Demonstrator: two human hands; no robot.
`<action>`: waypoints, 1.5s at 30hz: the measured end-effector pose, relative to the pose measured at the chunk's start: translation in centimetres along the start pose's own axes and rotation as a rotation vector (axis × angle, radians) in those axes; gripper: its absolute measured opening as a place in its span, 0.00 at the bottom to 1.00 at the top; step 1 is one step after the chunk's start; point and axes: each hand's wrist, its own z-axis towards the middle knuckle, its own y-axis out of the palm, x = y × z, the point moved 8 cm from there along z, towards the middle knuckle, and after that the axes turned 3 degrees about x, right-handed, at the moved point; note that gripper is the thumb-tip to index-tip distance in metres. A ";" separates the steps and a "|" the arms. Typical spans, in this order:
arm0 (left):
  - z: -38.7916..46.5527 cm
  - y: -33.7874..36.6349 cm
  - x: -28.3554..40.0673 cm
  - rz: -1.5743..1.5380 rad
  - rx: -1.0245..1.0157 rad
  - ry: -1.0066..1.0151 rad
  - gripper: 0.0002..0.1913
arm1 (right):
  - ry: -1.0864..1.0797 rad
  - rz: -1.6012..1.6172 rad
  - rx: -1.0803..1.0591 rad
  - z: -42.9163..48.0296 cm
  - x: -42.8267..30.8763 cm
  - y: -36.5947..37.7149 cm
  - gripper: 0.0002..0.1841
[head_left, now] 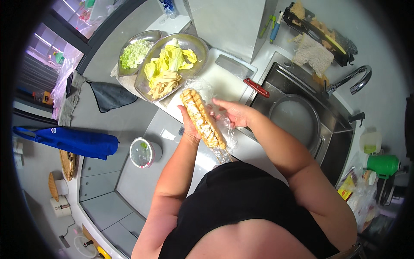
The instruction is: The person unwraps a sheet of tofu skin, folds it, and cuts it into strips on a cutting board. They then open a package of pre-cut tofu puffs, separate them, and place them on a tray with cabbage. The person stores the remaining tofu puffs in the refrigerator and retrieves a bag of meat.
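My left hand [191, 125] grips a long pack of golden-brown skewered food [203, 118] from its left side, thumb along the edge. Clear plastic film [228, 132] covers the pack, and thin wooden skewer ends [228, 156] stick out at the bottom. On the other side, my right hand [235, 113] has its curled lower fingers in the loose film, with thumb and forefinger stretched towards the pack. The pack is held above the counter, in front of a white cutting board [223, 81]. A cleaver [234, 66] with a red handle rests on the board's far right.
A mesh basket [202, 45] holds cabbage leaves and tofu-skin strips; a smaller basket [124, 40] holds shredded greens. Right, a basin [275, 102] of cloudy water sits in the steel sink [336, 142] beneath a curved faucet [365, 69]. A bin [157, 151] stands on the floor, lower left.
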 end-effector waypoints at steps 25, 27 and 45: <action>-3.5 -2.2 2.8 0.648 0.403 -0.015 0.24 | -0.756 -0.791 0.678 -0.4 -11.1 -6.7 0.10; -3.4 -2.7 3.0 0.754 0.500 -0.035 0.25 | -0.707 -0.787 0.723 1.1 -10.5 -7.6 0.10; -5.1 -3.0 6.9 1.465 0.850 0.455 0.11 | -0.495 -0.953 0.628 -1.2 -0.4 1.8 0.19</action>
